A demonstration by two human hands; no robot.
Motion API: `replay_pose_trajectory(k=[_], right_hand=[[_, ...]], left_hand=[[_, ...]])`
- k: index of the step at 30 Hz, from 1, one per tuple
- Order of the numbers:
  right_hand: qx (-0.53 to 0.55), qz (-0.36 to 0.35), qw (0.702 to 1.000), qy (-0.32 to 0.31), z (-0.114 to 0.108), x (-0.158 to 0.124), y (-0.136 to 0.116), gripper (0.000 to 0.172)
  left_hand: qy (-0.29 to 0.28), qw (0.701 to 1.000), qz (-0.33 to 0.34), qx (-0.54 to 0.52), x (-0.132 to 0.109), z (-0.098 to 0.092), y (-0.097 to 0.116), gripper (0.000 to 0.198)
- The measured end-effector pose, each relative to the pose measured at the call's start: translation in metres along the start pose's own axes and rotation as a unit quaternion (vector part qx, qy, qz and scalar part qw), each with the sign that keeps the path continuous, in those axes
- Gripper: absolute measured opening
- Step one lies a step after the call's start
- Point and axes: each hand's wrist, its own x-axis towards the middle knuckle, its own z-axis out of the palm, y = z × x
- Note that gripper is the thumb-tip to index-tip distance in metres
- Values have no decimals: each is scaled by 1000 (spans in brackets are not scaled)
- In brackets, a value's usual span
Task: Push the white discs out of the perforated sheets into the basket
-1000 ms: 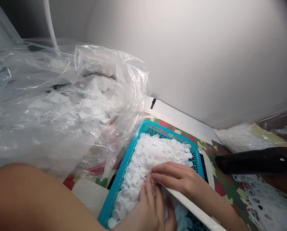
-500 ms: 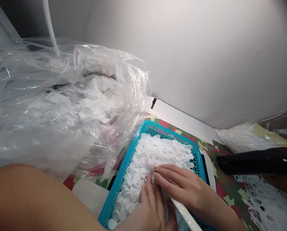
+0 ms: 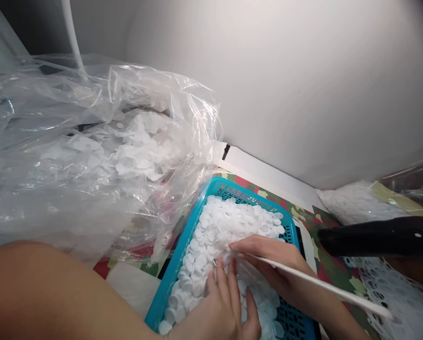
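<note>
White and slender, the stick (image 3: 325,284) gripped by the right hand (image 3: 283,250) has been swung outward, uncovering more discs (image 3: 266,304), while the grip of the left hand (image 3: 221,304) cannot be told.

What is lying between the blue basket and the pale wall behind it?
In the head view: a band of camouflage covering, then a white strip.

Basket (image 3: 179,257) is teal-blue with perforated patterning. Discs (image 3: 229,219): plain white. Strip (image 3: 325,284): white. Covering (image 3: 328,267): camouflage in green, red and tan. Wall (image 3: 285,94): pale grey. Bar (image 3: 374,237): black.
</note>
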Motion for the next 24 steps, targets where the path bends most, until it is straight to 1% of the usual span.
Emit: replay_pose_trajectory(k=[2, 3, 7, 10, 13, 16, 18, 20, 22, 23, 24], right_hand=[[-2, -2, 1000, 14, 0, 0, 0, 27], [-8, -7, 1000, 20, 0, 0, 0, 28], [-29, -27, 999, 37, 2, -2, 2, 28], [-26, -24, 998, 58, 3, -3, 2, 28], [-22, -20, 997, 67, 3, -3, 2, 28], [-23, -4, 996, 81, 1, -1, 0, 25], [-19, 14, 996, 88, 0, 0, -1, 23], [-11, 26, 996, 87, -1, 0, -3, 23], [-3, 35, 995, 91, -1, -1, -3, 22], [3, 39, 995, 95, 0, -1, -3, 22], [9, 42, 994, 102, 0, -1, -3, 21]], left_hand=[[-9, 1000, -5, -11, 0, -2, 0, 22], [-9, 1000, -6, -11, 1, 0, 1, 22], [25, 1000, -13, 3, 2, 19, 11, 23], [29, 999, -18, -10, 3, 29, 17, 27], [25, 999, -34, -17, 4, 32, 20, 32], [41, 999, -28, -14, 5, 33, 19, 28], [64, 998, 0, -15, 4, 27, 11, 25], [74, 996, 35, -22, 3, 15, -3, 22], [54, 994, 87, -36, 2, -3, -22, 25], [26, 993, 106, -43, 2, -13, -32, 28], [9, 991, 121, -58, 2, -23, -42, 29]])
